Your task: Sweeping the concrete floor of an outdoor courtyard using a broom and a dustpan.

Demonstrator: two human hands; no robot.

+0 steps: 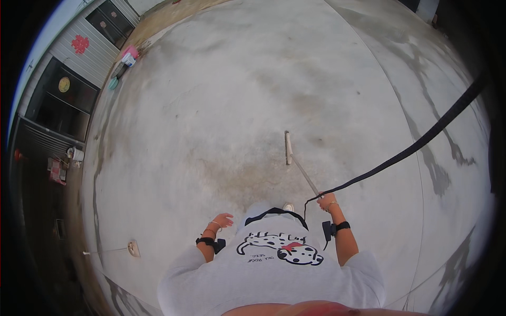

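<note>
My right hand [326,201] grips the light-coloured handle [305,174] of a push broom. The broom's head [288,148], with dark bristles along its left side, rests on the concrete ground ahead of me, near a brownish stain [245,177]. My left hand [223,221] hangs at my left side with its fingers loosely extended, holding nothing. Both forearms wear a dark strapped device. A black strap or cable [395,158] crosses the view from the right and passes over the right hand; where it lies in depth is hard to tell.
A long-handled dustpan [133,249] is on the ground at lower left. Along the building, a teal basin [113,83], a white bucket [128,59] and a pink container [130,51] stand near dark doors [63,102]. Another white bucket [78,154] is further down. Wet streaks [435,173] mark the concrete at right.
</note>
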